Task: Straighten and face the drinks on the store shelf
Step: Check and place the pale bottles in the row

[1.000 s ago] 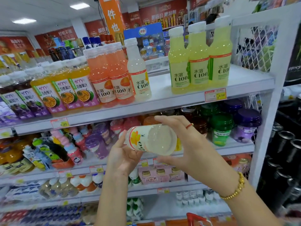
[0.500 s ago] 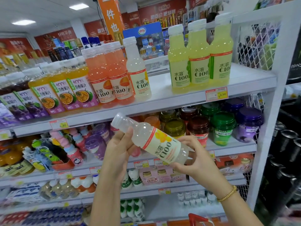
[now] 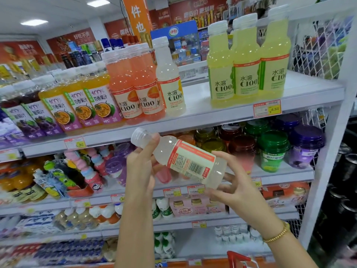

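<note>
yellow-green bottles (image 3: 247, 82): 水溶 C100 | price tag (image 3: 267, 108): 4.50 | passion-fruit bottles (image 3: 83, 110): 百香果汁; NFC | blue sign (image 3: 173, 32): 伊利

I had the pale C100 bottle (image 3: 185, 161) tilted between my left grip (image 3: 141, 171) and right grip (image 3: 235, 190), white cap up-left, barcode facing me, just below the top shelf (image 3: 212, 117). Up there its twin (image 3: 170, 84) stood upright against the pink bottles (image 3: 133, 88); three yellow-green bottles (image 3: 247, 64) stood apart, labels forward.

A shop: white shelves (image 3: 309, 89) carry rows of bottled drinks (image 3: 245, 60), price tags (image 3: 267, 108) line their edges, and banners (image 3: 138, 18) hang far behind.
</note>
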Tool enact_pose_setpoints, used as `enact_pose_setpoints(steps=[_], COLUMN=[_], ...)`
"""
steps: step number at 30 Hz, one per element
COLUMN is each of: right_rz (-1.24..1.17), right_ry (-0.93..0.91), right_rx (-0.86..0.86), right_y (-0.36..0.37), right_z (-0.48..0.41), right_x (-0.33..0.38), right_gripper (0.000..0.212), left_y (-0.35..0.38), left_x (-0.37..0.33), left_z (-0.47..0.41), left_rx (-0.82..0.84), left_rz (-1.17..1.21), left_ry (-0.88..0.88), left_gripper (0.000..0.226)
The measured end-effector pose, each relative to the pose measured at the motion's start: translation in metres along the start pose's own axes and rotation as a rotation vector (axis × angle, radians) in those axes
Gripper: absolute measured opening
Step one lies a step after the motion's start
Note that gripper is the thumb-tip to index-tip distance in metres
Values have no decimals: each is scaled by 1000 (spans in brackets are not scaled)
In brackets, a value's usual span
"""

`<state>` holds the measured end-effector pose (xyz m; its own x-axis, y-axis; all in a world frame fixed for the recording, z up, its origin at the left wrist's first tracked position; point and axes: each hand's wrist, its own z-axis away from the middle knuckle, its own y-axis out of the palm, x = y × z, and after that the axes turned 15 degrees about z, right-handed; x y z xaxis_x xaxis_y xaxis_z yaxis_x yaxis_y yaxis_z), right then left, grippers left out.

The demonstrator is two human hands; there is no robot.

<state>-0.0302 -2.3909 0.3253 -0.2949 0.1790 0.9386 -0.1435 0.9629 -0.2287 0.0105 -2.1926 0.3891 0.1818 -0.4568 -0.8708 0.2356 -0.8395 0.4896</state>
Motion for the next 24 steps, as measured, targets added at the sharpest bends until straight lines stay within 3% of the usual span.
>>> enact_pose_setpoints(steps=[3, 5, 8, 11, 15, 19, 24], right_rz=[-1, -159, -428, -576, -756, -828, -872], right_ry=[-28, 10, 163, 229, 342, 466, 490], right_rx=[-68, -48, 13, 112, 118, 137, 112], right_y=[-4, -7, -8, -7, -13, -15, -14], right_z=[0, 0, -3, -5, -10, -15, -26], right_x=[1, 1, -3, -7, -1, 9, 10], right_gripper=[69, 66, 86, 73, 60, 72, 72], left_y=[3, 7, 17, 28, 39, 54, 73], left_x=[-6, -11, -16, -20, -33, -45, -57], left_z=[1, 3, 6, 3, -2, -6, -4], left_rx=[48, 128, 218, 289, 335, 347, 386], left_rz=[-56, -51, 32, 55, -172, -291, -403], left_ry=[-9, -10, -22, -9, 31, 98, 218], left_gripper=[53, 50, 41, 45, 45, 40, 32])
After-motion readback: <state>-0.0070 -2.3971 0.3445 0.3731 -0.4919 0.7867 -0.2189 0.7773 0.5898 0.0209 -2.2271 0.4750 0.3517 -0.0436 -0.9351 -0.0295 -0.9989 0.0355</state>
